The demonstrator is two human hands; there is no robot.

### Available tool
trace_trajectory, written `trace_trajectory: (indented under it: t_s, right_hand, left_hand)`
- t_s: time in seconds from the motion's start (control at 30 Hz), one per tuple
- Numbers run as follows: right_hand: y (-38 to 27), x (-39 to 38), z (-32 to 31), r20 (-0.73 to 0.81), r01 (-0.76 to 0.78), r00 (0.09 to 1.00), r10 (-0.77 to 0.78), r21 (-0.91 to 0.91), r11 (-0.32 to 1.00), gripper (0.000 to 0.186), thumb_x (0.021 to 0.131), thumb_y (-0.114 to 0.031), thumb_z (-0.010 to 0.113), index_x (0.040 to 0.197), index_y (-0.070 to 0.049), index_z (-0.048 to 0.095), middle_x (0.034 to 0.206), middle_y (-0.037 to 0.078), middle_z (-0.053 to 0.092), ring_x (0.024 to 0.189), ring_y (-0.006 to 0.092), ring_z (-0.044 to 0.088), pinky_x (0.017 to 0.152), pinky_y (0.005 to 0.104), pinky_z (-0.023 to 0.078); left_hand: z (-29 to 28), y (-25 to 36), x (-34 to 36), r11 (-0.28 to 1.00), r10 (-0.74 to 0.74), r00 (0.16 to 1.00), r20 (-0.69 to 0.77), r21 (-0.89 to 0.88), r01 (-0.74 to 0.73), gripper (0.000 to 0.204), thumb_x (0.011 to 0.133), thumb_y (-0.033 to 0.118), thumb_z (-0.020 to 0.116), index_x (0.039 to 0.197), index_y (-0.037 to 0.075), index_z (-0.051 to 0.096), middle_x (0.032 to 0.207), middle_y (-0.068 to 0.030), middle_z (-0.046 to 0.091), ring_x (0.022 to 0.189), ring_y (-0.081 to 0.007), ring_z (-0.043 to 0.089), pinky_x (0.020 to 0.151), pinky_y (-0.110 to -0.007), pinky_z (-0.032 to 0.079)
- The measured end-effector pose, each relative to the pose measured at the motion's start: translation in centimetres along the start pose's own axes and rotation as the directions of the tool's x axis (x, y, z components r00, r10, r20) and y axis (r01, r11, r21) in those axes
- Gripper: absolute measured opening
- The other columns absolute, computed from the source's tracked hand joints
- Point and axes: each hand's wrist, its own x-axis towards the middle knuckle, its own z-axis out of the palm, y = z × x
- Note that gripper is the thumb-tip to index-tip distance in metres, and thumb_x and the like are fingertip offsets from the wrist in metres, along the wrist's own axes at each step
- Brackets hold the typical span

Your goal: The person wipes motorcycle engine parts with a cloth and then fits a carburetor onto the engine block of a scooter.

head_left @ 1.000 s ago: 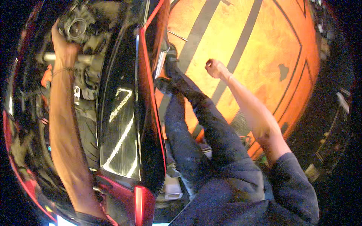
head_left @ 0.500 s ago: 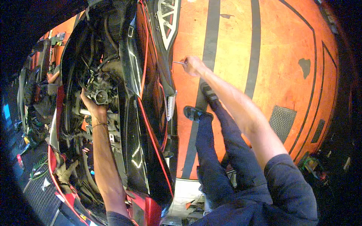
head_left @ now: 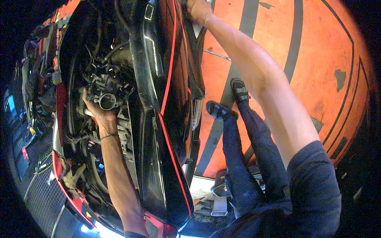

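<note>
My left hand reaches into the open body of a scooter and grips a carburetor from below. The thumb lies along the near left side, and most of the fingers are hidden under the part. The round metal mouth of the carburetor faces up toward me, among hoses and cables. My right hand is at the top edge of the view, against the scooter's right side. Its fingers are partly cut off and blurred, so what they hold cannot be made out. A thin metal rod shows beneath my right forearm.
Black body panels with a red stripe run between my arms. A red panel is low at the scooter's near end. The orange floor with dark bands lies to the right, around my feet. Other vehicle parts stand at far left.
My right hand has moved up and forward, away from the thin rod, to the scooter's side at the top edge. My left hand stays on the carburetor. The whole view has shifted somewhat.
</note>
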Motion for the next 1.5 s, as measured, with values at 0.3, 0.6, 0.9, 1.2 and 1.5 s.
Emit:
trace_trajectory:
  t_s: [0.3,0.6,0.9,1.2,1.5]
  right_hand:
    - [0.5,-1.2,1.0,-0.253,0.119,0.961,-0.11,0.017,0.993,0.018,0.074,-0.016,0.054,0.067,-0.003,0.064,0.069,0.021,0.062,0.066,0.0384,0.061,0.061,0.0469,0.048]
    - [1.8,0.2,2.1,-0.203,-0.13,0.944,0.258,0.491,0.862,0.02,0.081,-0.016,0.052,0.081,0.0,0.062,0.088,0.026,0.064,0.08,0.0404,0.062,0.07,0.0464,0.047]
    - [2.0,-0.2,0.9,-0.33,0.13,0.943,0.033,0.459,0.879,0.033,0.079,-0.027,0.062,0.1,-0.002,0.061,0.09,0.022,0.064,0.087,0.0389,0.062,0.074,0.0447,0.049]
    - [5.4,-7.9,-3.4,-0.082,-0.078,0.993,0.088,0.124,0.989,0.033,0.083,-0.034,0.054,0.09,-0.004,0.065,0.078,0.018,0.065,0.072,0.0319,0.064,0.063,0.0403,0.048]
    - [1.5,-32.3,-15.9,0.293,-0.499,0.866,0.405,0.458,0.736,0.015,0.091,-0.019,0.055,0.092,-0.005,0.059,0.071,0.0,0.052,0.058,0.008,0.048,0.056,0.022,0.044]
  left_hand:
    - [2.3,-0.1,-0.8,0.996,0.062,0.973,-0.222,0.079,-0.045,0.041,0.088,0.043,0.049,0.109,0.009,0.061,0.104,-0.0061,0.065,0.092,-0.025,0.062,0.084,-0.04,0.05]
    - [2.0,-0.2,-1.0,0.997,-0.019,0.976,-0.216,0.074,0.036,0.044,0.081,0.048,0.055,0.105,0.012,0.062,0.102,-0.0041,0.065,0.093,-0.0245,0.061,0.086,-0.041,0.047]
    - [2.2,-0.5,-1.4,0.998,-0.061,0.992,-0.107,-0.006,0.06,0.047,0.079,0.051,0.053,0.102,0.011,0.063,0.1,-0.0055,0.066,0.089,-0.025,0.061,0.085,-0.043,0.047]
    - [2.1,-0.9,-0.7,0.998,-0.035,0.999,-0.024,-0.051,0.034,0.05,0.078,0.05,0.055,0.107,0.009,0.058,0.095,-0.0103,0.065,0.087,-0.0276,0.061,0.083,-0.046,0.048]
    - [1.8,-3.3,0.5,0.98,-0.054,0.957,-0.285,-0.199,-0.004,0.086,0.065,0.048,0.069,0.124,-0.01,0.043,0.124,-0.0238,0.049,0.116,-0.0337,0.047,0.096,-0.049,0.038]
